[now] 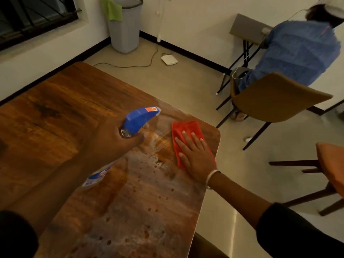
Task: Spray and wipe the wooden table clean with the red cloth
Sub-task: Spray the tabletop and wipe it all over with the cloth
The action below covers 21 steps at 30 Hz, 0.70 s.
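The wooden table (pixel 65 101) fills the left and middle of the head view, its right side wet with spray droplets and streaks. My left hand (pixel 113 140) grips a spray bottle (pixel 138 119) with a blue trigger head, nozzle pointing toward the far right corner. The bottle's clear body shows below my forearm. A red cloth (pixel 186 129) lies flat near the table's right corner. My right hand (pixel 195 155) presses flat on the cloth, fingers spread, with a white bangle on the wrist.
A person in a blue top (pixel 297 53) sits on a tan chair (pixel 275 97) to the right. An orange chair (pixel 331 164) stands at the right edge. A grey bin (pixel 125 28) with a green cloth stands by the wall. A cable and white device (pixel 169 59) lie on the floor.
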{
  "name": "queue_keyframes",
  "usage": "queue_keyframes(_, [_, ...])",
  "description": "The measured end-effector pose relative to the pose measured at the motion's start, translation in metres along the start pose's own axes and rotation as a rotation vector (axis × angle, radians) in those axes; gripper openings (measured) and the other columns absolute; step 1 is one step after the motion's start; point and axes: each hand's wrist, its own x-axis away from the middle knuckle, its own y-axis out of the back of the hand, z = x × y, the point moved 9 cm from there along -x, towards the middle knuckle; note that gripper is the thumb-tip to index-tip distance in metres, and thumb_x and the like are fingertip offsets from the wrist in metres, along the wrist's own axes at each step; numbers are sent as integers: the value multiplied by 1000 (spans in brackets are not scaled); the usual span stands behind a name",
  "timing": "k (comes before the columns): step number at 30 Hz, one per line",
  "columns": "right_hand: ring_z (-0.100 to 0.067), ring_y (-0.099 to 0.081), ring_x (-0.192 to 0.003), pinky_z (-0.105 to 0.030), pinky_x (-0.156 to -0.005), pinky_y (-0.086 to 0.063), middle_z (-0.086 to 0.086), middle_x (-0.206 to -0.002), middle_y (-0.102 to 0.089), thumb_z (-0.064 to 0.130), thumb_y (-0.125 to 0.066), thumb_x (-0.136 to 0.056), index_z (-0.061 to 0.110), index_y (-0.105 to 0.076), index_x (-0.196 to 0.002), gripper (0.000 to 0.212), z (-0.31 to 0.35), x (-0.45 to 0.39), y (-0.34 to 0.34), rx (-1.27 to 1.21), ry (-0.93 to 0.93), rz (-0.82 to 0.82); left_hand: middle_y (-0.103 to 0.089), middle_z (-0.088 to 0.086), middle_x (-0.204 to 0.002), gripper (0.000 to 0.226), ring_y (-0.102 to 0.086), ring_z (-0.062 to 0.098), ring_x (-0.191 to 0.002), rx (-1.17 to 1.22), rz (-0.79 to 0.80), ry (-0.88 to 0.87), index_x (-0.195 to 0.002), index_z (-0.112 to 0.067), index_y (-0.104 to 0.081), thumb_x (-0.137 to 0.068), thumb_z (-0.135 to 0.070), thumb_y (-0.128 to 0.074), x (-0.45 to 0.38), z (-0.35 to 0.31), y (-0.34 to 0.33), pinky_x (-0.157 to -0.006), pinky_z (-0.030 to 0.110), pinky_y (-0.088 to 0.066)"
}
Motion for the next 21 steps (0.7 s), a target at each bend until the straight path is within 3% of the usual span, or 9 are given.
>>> queue_keyframes(4, [-30, -13, -163, -53, -129, -18, 6, -177, -9, 64, -23, -107, 40, -18, -167, 65, -34, 6, 7, 33, 65, 42, -68, 3, -67, 14, -68, 20, -57, 52, -72, -42, -94, -43, -67, -81, -48, -68, 3, 2, 22, -59, 43, -60])
queue_keyframes(6, [-30, -7, -164, -57, -130, -15, 5, -178, -4, 67, -25, -106, 41, -13, -168, 68, -55, -20, 16, 34, -33, 30, -69, 4, -70, 14, -69, 20, -61, 89, -92, -51, -97, -39, -67, -84, -43, -69, 6, 2, 31, -62, 35, -62])
queue_keyframes(9, [-32, 2, -164, -57, -131, -7, 2, -178, 4, 64, -21, -107, 40, -7, -168, 67, -55, -71, 28, 5, -167, -24, -70, 2, -74, 12, -69, 16, -62, 63, -126, -67, -92, -46, -64, -86, -36, -69, 11, -2, 36, -60, 15, -57])
queue_keyframes(13, [-35, 4, -164, -57, -131, -3, 2, -178, 7, 51, -21, -112, 37, -6, -169, 61, 0, -114, 34, 13, -143, -35, -65, 11, -64, 16, -63, 33, -54, 46, -89, -15, -97, -36, -70, -83, -42, -73, 13, 1, 19, -51, 46, -55])
queue_keyframes(14, [-34, 5, -164, -56, -131, -3, 2, -178, 6, 49, -23, -113, 37, -6, -169, 60, 16, -111, 31, 34, -97, -37, -64, 6, -61, 18, -61, 28, -51, 29, -84, -4, -95, -36, -70, -80, -45, -74, 12, 2, 14, -48, 43, -55])
queue_keyframes(16, [-31, 8, -164, -54, -132, 0, 5, -178, 7, 49, -22, -113, 39, -3, -168, 60, 40, -87, 20, 60, 42, -9, -62, -6, -54, 12, -55, 9, -44, 21, -68, -11, -87, -42, -70, -77, -46, -75, 9, 0, 6, -44, 23, -49])
queue_keyframes(18, [-26, 13, -163, -51, -131, 4, 8, -177, 11, 55, -16, -111, 42, 2, -167, 61, 42, -54, 9, 26, 135, 29, -63, -11, -55, 11, -55, 5, -43, 42, -27, -1, -83, -50, -68, -74, -48, -75, 5, 1, 3, -44, 12, -44])
queue_keyframes(19, [-23, 14, -163, -50, -131, 4, 10, -177, 11, 58, -14, -110, 43, 2, -167, 61, 35, -42, 6, 7, 137, 38, -65, -7, -58, 13, -58, 8, -45, 50, -19, 8, -87, -50, -68, -74, -51, -74, 4, 4, 6, -46, 15, -48])
queue_keyframes(21, [-22, 13, -163, -51, -132, 0, 11, -177, 10, 61, -14, -109, 43, 0, -167, 63, 13, -41, 7, -4, 68, 37, -68, 2, -65, 21, -64, 21, -51, 76, -38, 20, -94, -47, -69, -75, -55, -72, 3, 10, 19, -49, 35, -58])
